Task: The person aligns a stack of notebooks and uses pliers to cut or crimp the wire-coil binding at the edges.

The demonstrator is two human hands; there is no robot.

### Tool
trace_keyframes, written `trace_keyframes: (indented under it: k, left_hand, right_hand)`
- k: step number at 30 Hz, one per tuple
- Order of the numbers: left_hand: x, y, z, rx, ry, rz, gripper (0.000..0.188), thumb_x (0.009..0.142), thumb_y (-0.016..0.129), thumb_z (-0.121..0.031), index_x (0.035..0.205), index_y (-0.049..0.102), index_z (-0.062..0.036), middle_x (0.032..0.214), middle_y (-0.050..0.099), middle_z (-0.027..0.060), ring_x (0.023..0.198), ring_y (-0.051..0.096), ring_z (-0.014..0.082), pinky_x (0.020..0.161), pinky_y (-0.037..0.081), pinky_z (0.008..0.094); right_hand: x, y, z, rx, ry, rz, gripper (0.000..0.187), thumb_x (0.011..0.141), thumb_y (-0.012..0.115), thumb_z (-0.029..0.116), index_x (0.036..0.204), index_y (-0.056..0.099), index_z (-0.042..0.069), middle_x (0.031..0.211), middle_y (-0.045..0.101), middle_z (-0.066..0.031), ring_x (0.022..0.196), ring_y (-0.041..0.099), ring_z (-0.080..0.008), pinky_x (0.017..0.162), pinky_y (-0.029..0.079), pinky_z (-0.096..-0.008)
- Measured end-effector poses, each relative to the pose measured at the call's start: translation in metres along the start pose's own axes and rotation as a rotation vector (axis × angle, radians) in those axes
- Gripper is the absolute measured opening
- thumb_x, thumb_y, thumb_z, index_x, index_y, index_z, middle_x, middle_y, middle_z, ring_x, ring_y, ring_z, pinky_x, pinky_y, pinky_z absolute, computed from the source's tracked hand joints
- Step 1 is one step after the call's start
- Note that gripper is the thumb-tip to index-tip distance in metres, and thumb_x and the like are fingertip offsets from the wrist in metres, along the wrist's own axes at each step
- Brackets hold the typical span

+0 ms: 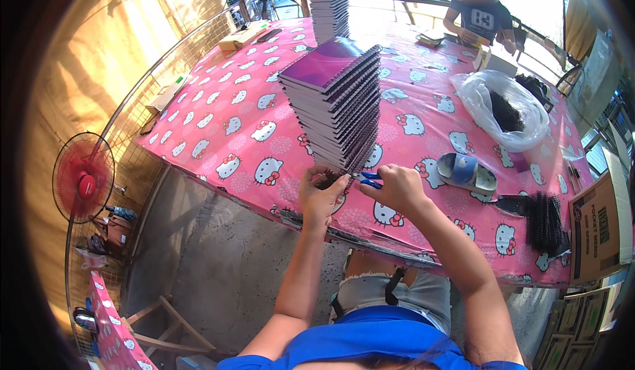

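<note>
Pink-covered table | tall spiral notebook stack | clear plastic bag | blue-grey slipper | black coils

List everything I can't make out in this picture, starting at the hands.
Head view: what exactly the left hand pinches; its own fingers and thumb cover much of it.
Head view: the handle ends of the blue-handled tool; the right hand covers them.
Head view: the lower covers in the notebook stack; the notebooks above hide them.
Head view: the cardboard box's far right part; the dark lens rim cuts it off.
</note>
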State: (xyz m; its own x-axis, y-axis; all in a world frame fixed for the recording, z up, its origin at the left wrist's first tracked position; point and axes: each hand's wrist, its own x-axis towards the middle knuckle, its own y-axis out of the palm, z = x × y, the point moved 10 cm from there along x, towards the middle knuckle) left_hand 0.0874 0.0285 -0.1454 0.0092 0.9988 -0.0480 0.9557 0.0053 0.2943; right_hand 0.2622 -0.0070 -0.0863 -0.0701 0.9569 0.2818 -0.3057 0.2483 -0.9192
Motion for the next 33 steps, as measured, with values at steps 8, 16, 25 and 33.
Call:
trace_keyframes:
  k: [8, 16, 25, 33]
  left_hand:
    - [0.000, -0.007, 0.005, -0.061, -0.018, -0.022, 0.036, 0.080, 0.077, -0.001, 0.104, 0.050, -0.0028, 0.078, 0.064, 0.0086, 0.055, 0.059, 0.0117, 0.042, 0.043, 0.0228]
    - [0.002, -0.023, 0.017, -0.127, -0.105, -0.126, 0.041, 0.081, 0.079, -0.007, 0.110, 0.051, -0.0019, 0.079, 0.065, 0.0084, 0.055, 0.059, 0.0121, 0.043, 0.043, 0.0227]
    - [-0.004, -0.005, 0.008, 0.000, -0.052, 0.009, 0.051, 0.077, 0.082, -0.003, 0.118, 0.051, 0.0006, 0.086, 0.066, 0.0091, 0.063, 0.060, 0.0099, 0.045, 0.044, 0.0209]
    - [0.003, -0.007, 0.013, 0.036, 0.014, -0.005, 0.047, 0.077, 0.080, -0.002, 0.115, 0.052, 0.0006, 0.087, 0.065, 0.0083, 0.062, 0.059, 0.0087, 0.044, 0.043, 0.0200]
  right_hand:
    - [-0.002, -0.010, 0.006, 0.068, 0.012, -0.012, 0.067, 0.079, 0.066, 0.066, 0.063, 0.065, 0.001, 0.060, 0.064, -0.0162, 0.060, 0.067, -0.0314, 0.058, 0.053, -0.0408]
    - [-0.012, 0.023, -0.011, 0.260, 0.158, 0.319, 0.068, 0.083, 0.061, 0.067, 0.091, 0.067, -0.001, 0.086, 0.067, -0.0164, 0.085, 0.066, -0.0324, 0.079, 0.049, -0.0447]
    - [-0.009, 0.008, 0.006, -0.168, -0.068, -0.047, 0.068, 0.083, 0.060, 0.066, 0.103, 0.066, 0.001, 0.100, 0.064, -0.0135, 0.100, 0.062, -0.0295, 0.094, 0.043, -0.0488]
    - [-0.002, 0.010, -0.001, 0.004, -0.014, 0.085, 0.064, 0.078, 0.067, 0.065, 0.073, 0.068, 0.001, 0.067, 0.066, -0.0135, 0.062, 0.067, -0.0301, 0.060, 0.053, -0.0403]
